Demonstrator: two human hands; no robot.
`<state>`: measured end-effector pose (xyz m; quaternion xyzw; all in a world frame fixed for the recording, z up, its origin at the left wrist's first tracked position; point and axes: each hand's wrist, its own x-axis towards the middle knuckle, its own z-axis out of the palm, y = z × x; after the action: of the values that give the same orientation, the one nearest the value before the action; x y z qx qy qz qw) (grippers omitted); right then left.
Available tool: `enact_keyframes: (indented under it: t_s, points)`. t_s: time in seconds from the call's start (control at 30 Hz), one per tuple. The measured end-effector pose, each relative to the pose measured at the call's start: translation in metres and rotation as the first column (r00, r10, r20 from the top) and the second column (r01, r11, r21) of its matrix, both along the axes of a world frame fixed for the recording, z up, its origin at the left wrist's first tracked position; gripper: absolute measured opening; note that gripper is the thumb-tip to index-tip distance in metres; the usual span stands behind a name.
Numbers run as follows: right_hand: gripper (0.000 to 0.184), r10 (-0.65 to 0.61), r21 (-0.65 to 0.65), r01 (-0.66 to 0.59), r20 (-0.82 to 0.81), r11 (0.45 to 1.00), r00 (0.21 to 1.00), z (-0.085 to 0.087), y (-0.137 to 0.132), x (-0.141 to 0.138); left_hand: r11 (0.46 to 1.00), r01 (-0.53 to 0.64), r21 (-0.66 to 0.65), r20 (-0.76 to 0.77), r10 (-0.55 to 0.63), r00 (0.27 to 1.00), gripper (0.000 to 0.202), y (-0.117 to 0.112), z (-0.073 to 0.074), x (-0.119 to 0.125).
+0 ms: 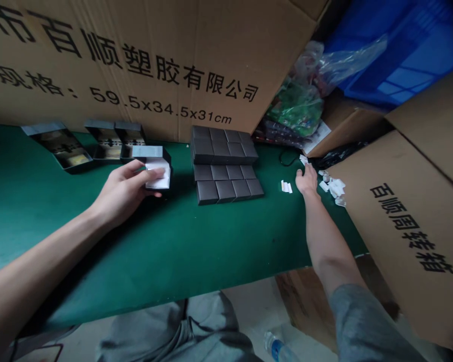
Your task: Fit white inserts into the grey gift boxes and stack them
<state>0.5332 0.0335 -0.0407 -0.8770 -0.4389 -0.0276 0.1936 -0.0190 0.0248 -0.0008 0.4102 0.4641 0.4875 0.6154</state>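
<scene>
My left hand grips a small dark hinged gift box with its lid raised; the thumb presses on the white lining inside. Well to the right, my right hand stretches out over the table, thumb apart from the fingers. Its fingertips are at a small white piece; whether they touch it is hard to see. Close by on the right lies a loose pile of small white pieces. A few white strips lie to the left of that hand.
Closed dark boxes stand in stacked rows mid-table. Several open boxes sit at the back left. A large carton walls the back of the green table; another carton stands right. Plastic bags and a blue crate are behind.
</scene>
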Motion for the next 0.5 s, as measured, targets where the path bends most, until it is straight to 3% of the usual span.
enact_keyframes:
  t_s: [0.2, 0.4, 0.5]
  points:
    - [0.064, 0.007, -0.059, -0.009, -0.026, 0.998, 1.0, -0.003, 0.013, 0.014, 0.998, 0.058, 0.026, -0.032, -0.057, 0.998, 0.005, 0.005, -0.008, -0.002]
    - [0.062, -0.044, 0.108, 0.04, 0.03, 0.993, 0.999, -0.007, 0.004, 0.007, 0.997, 0.076, -0.005, -0.02, -0.076, 0.997, 0.011, 0.006, -0.003, 0.0]
    - [0.053, -0.028, 0.198, 0.021, 0.035, 0.98, 0.999, -0.011, -0.012, -0.004, 0.997, 0.07, -0.032, -0.019, -0.071, 0.997, 0.016, 0.004, 0.001, 0.001]
